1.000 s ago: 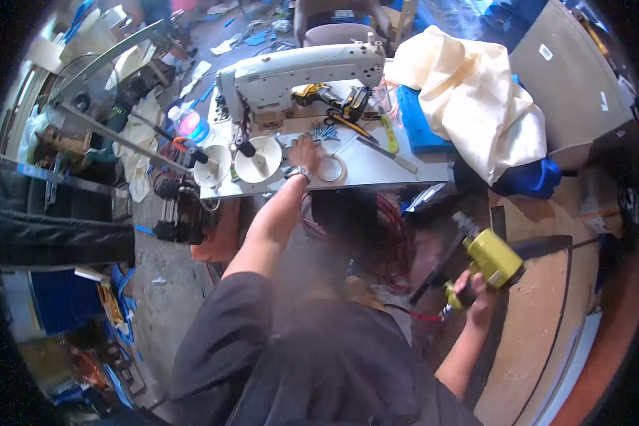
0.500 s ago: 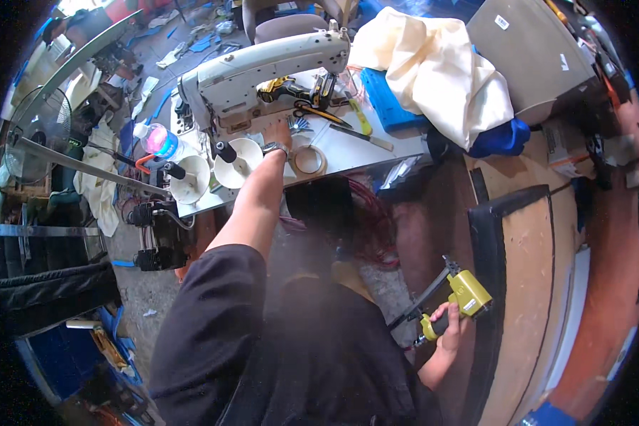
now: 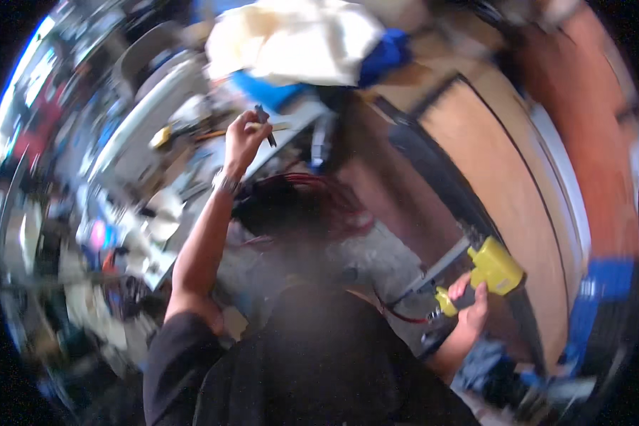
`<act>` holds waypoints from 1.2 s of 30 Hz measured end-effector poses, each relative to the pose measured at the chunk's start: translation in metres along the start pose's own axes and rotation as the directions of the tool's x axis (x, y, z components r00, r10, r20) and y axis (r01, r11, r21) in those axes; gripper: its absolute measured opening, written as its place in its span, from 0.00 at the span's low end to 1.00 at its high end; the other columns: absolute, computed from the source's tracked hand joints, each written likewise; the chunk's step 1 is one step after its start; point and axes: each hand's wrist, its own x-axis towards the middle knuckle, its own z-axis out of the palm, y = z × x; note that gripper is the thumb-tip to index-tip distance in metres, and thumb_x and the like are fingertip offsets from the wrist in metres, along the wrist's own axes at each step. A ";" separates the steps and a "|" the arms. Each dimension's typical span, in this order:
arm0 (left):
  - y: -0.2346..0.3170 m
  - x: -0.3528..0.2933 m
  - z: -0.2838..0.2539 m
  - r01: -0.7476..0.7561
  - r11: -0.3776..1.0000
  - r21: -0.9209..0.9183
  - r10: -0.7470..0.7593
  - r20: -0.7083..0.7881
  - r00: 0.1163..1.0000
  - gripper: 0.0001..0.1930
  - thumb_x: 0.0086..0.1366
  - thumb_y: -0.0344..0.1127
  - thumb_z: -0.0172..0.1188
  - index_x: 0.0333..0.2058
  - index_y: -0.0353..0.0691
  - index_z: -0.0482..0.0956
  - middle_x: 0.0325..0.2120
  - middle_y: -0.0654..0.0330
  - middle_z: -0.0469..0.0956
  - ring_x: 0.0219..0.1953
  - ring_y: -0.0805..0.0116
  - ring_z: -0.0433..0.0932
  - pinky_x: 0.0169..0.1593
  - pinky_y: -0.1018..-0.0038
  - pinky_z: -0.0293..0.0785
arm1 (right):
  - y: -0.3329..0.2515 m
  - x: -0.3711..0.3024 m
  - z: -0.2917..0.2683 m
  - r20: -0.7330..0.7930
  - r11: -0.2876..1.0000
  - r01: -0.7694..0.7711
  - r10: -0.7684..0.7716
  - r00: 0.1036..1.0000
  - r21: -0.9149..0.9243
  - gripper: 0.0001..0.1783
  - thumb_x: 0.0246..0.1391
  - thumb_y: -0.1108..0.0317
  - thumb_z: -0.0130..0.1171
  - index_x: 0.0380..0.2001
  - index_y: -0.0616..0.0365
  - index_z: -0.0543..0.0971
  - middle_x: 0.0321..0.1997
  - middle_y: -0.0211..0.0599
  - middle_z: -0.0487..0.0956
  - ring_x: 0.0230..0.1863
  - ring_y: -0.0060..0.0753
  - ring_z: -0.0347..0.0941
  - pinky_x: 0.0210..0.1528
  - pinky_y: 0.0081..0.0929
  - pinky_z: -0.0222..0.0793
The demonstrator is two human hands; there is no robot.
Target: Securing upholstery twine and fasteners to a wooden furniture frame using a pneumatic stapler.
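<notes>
The person's left arm, bare below a short black sleeve, reaches forward and slightly left, elbow a little bent. The left hand (image 3: pixel 244 148) is over the near part of the white flat-topped bench (image 3: pixel 304 116), with a metallic-looking wristwatch (image 3: pixel 226 182) at its wrist. Its grip is closed, thumb against fingers, on a small dark narrow object (image 3: pixel 261 113), held tilted; blur hides its exact kind.

The right arm is bent low at the person's right side. The right hand (image 3: pixel 473 307) wraps the handle of a yellow-green pneumatic nail gun (image 3: pixel 499 268), fingers curled and grip firmly closed. The tool is well apart from the bench, beside a light-brown panel with black edging (image 3: pixel 500 142).
</notes>
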 end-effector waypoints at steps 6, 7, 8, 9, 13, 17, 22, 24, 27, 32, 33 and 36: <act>0.189 -0.139 0.234 0.229 0.695 -0.681 0.312 0.574 0.757 0.13 0.58 0.21 0.62 0.43 0.32 0.74 0.37 0.57 0.77 0.41 0.63 0.79 0.49 0.66 0.77 | -0.027 -0.019 -0.078 0.080 0.887 0.374 -0.408 0.909 0.271 0.36 0.55 0.31 0.49 0.22 0.60 0.70 0.22 0.36 0.69 0.23 0.30 0.66 0.28 0.30 0.64; 0.209 -0.163 0.268 0.270 0.633 -0.725 0.411 0.611 0.677 0.14 0.56 0.19 0.63 0.42 0.32 0.74 0.40 0.56 0.77 0.41 0.66 0.80 0.47 0.69 0.78 | -0.030 -0.031 -0.097 0.089 0.822 0.427 -0.491 0.866 0.377 0.38 0.55 0.30 0.48 0.22 0.60 0.70 0.23 0.36 0.69 0.23 0.30 0.66 0.28 0.29 0.63; 0.231 -0.191 0.298 0.317 0.567 -0.760 0.498 0.624 0.603 0.15 0.55 0.16 0.64 0.41 0.33 0.75 0.42 0.55 0.77 0.41 0.68 0.80 0.46 0.72 0.79 | -0.038 -0.052 -0.115 0.061 0.770 0.513 -0.574 0.817 0.379 0.38 0.58 0.31 0.46 0.30 0.64 0.72 0.21 0.36 0.69 0.22 0.31 0.66 0.26 0.28 0.65; 0.254 -0.216 0.324 0.371 0.541 -0.755 0.541 0.649 0.535 0.13 0.58 0.17 0.63 0.42 0.33 0.74 0.45 0.54 0.76 0.41 0.68 0.80 0.47 0.72 0.79 | -0.046 -0.073 -0.128 -0.004 0.708 0.581 -0.633 0.774 0.402 0.39 0.58 0.32 0.46 0.37 0.67 0.70 0.22 0.35 0.69 0.22 0.30 0.67 0.24 0.28 0.66; 0.305 -0.301 0.435 0.476 0.561 -0.677 0.628 0.723 0.289 0.11 0.58 0.18 0.63 0.38 0.33 0.74 0.44 0.55 0.76 0.41 0.73 0.79 0.47 0.76 0.76 | -0.060 -0.140 -0.216 -0.141 0.563 0.769 -0.772 0.620 0.303 0.46 0.59 0.34 0.47 0.62 0.67 0.58 0.18 0.30 0.69 0.15 0.23 0.64 0.16 0.24 0.67; 0.338 -0.387 0.519 0.427 0.597 -0.679 0.693 0.705 0.153 0.11 0.59 0.18 0.62 0.39 0.32 0.73 0.45 0.56 0.76 0.39 0.79 0.77 0.44 0.80 0.76 | -0.075 -0.198 -0.287 -0.259 0.552 0.817 -0.774 0.577 0.169 0.47 0.60 0.35 0.45 0.66 0.65 0.52 0.15 0.27 0.65 0.10 0.19 0.58 0.10 0.19 0.60; 0.354 -0.432 0.616 0.226 0.771 -0.596 0.635 0.744 -0.207 0.24 0.57 0.23 0.67 0.52 0.36 0.72 0.41 0.59 0.76 0.39 0.74 0.78 0.46 0.76 0.76 | -0.070 -0.222 -0.362 -0.423 0.467 0.879 -0.780 0.462 0.097 0.47 0.60 0.35 0.45 0.67 0.64 0.51 0.14 0.26 0.63 0.10 0.19 0.56 0.10 0.19 0.58; 0.351 -0.444 0.647 0.173 0.785 -0.595 0.619 0.745 -0.247 0.29 0.55 0.29 0.70 0.56 0.41 0.70 0.45 0.55 0.75 0.46 0.67 0.76 0.50 0.72 0.75 | -0.063 -0.224 -0.402 -0.412 0.421 0.873 -0.770 0.487 0.246 0.48 0.59 0.33 0.45 0.67 0.63 0.53 0.13 0.25 0.61 0.11 0.20 0.54 0.11 0.19 0.54; 0.303 -0.427 0.687 0.086 0.858 -0.506 0.470 0.708 -0.528 0.35 0.61 0.41 0.65 0.63 0.36 0.60 0.57 0.53 0.66 0.61 0.64 0.64 0.63 0.66 0.60 | -0.056 -0.223 -0.454 -0.394 0.292 0.848 -0.786 0.477 0.443 0.39 0.56 0.27 0.40 0.23 0.57 0.72 0.14 0.28 0.62 0.11 0.27 0.57 0.16 0.27 0.56; 0.260 -0.464 0.710 0.471 0.876 0.108 0.186 0.824 -0.535 0.30 0.68 0.52 0.55 0.57 0.34 0.66 0.46 0.56 0.74 0.49 0.67 0.74 0.53 0.68 0.70 | -0.080 -0.237 -0.526 -0.540 0.322 0.913 -0.736 0.408 0.251 0.41 0.57 0.32 0.47 0.52 0.63 0.70 0.12 0.17 0.57 0.08 0.14 0.50 0.09 0.16 0.48; 0.256 -0.473 0.728 0.469 0.882 -0.051 0.288 0.845 -0.450 0.27 0.69 0.51 0.54 0.54 0.33 0.69 0.43 0.56 0.75 0.45 0.70 0.75 0.49 0.71 0.72 | -0.088 -0.232 -0.531 -0.585 0.328 0.924 -0.716 0.380 0.198 0.40 0.58 0.33 0.46 0.53 0.63 0.70 0.12 0.17 0.57 0.08 0.14 0.50 0.08 0.15 0.48; 0.273 -0.481 0.791 0.522 0.822 -0.226 0.441 0.833 -0.334 0.25 0.69 0.50 0.53 0.49 0.31 0.74 0.39 0.57 0.78 0.43 0.72 0.75 0.48 0.73 0.71 | -0.128 -0.216 -0.546 -0.575 0.628 0.777 -0.652 0.494 -0.044 0.32 0.63 0.37 0.41 0.30 0.58 0.73 0.11 0.20 0.60 0.08 0.15 0.53 0.08 0.17 0.50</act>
